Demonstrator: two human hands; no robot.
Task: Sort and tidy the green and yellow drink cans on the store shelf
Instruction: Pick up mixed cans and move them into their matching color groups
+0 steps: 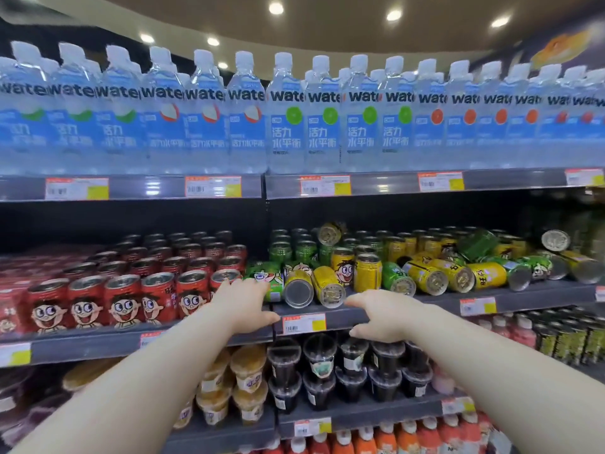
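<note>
While both forearms stretch up from the bottom edge, the two hands are at the front of the middle shelf (540, 297). The left hand (244, 304) has its fingers straight, with the tips against a green can (263, 276) lying on its side at the left end of the jumble; it grips nothing. The right hand (381, 317) hangs just in front of the shelf edge, beside a price tag (304, 323). Its fingers are loose and open and hold nothing.

Under the arms, the shelf below carries dark cups (320, 355) and yellow cups (247, 365), stacked.

Just right of the green can lie two toppled yellow cans (329, 285), touching each other, ends toward the camera. Behind them two upright yellow cans (368, 271) stand side by side. Further right about ten fallen cans (425, 276), green and yellow mixed, lie across the shelf, a few resting on top of standing ones. Upright green cans (281, 250) stand in rows at the back left; blur prevents a count.

Left of the divider, red cans (126, 299) stand in rows, six in the front row. Above, well over a dozen water bottles (286, 126) line the top shelf.
</note>
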